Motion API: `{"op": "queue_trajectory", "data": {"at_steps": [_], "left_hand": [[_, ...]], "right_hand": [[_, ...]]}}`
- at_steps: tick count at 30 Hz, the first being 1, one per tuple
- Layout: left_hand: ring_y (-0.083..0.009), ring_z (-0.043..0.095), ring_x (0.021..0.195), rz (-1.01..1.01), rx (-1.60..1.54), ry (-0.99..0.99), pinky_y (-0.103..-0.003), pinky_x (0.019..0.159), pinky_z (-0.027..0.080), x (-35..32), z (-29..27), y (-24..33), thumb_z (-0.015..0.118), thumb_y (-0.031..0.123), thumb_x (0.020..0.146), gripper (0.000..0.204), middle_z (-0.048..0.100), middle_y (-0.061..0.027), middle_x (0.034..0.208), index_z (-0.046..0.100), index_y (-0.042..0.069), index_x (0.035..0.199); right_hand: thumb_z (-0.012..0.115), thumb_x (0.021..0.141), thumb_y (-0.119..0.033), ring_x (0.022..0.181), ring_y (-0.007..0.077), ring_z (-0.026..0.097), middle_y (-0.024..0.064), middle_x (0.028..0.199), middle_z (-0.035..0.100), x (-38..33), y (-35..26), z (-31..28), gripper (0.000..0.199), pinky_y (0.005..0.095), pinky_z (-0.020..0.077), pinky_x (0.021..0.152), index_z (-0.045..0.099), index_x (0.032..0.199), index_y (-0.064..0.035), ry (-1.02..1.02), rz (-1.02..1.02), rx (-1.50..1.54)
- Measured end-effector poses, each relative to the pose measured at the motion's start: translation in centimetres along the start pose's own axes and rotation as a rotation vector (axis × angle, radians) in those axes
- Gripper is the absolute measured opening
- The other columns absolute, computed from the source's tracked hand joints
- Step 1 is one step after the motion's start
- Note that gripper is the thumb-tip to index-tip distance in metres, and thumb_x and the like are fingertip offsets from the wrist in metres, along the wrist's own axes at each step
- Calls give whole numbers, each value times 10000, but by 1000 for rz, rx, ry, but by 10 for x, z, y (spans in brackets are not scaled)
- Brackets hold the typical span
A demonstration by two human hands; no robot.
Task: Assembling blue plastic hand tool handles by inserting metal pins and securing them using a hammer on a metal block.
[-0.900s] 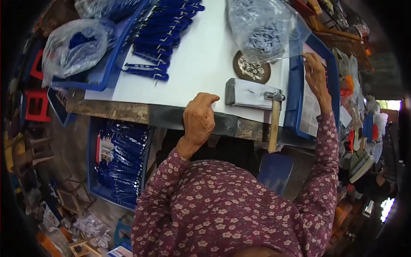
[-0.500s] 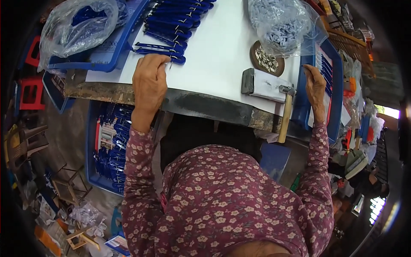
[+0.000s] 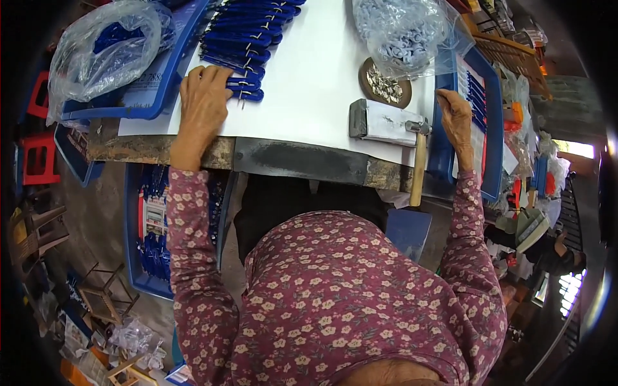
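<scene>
Blue pieces (image 3: 253, 96) touch the curled left hand (image 3: 203, 109), the right hand (image 3: 458, 122) is half-curled, and I cannot tell either's grip.

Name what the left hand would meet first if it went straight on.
The left hand would likely meet the row of blue pieces first; its fingers seem to touch the nearest ones, though depth is unclear.

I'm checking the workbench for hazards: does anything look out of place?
The hammer stands out: its handle juts past the table's front edge, near the right hand, where it might get knocked. The metal pieces sit within their brown dish.
</scene>
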State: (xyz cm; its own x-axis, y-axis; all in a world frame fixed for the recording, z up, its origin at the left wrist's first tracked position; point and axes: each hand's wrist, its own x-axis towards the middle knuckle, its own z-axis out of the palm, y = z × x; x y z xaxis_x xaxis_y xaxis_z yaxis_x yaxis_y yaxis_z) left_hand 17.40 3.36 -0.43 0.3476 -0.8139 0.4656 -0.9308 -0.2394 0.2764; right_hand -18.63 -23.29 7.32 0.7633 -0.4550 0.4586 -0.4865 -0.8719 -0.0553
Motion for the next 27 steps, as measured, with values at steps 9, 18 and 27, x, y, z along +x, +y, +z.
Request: {"op": "queue_trajectory", "data": {"at_steps": [9,18,27], "left_hand": [[-234,464,945,-27,-358,-216,-336,853,360,15,-13,-17,593,84,686,257,536,-74,932,560,36,937],[-157,449,640,-29,-533,-397,-276,616,387,33,-19,-14,580,65,630,174,473,-51,675,463,0,742],[-125,549,643,-166,-915,-201,-238,615,445,35,-47,50,558,120,794,153,580,-82,721,475,3,846]], "right_hand": [[547,792,-32,649,231,610,123,772,626,-2,-6,-2,124,289,445,594,622,891,-22,51,115,220],[550,837,-57,739,96,579,47,818,631,-9,-4,-13,158,215,449,646,614,967,4,12,251,389],[550,821,-34,828,110,570,50,873,621,-33,-126,-46,176,222,444,717,613,980,6,-60,210,682]]}}
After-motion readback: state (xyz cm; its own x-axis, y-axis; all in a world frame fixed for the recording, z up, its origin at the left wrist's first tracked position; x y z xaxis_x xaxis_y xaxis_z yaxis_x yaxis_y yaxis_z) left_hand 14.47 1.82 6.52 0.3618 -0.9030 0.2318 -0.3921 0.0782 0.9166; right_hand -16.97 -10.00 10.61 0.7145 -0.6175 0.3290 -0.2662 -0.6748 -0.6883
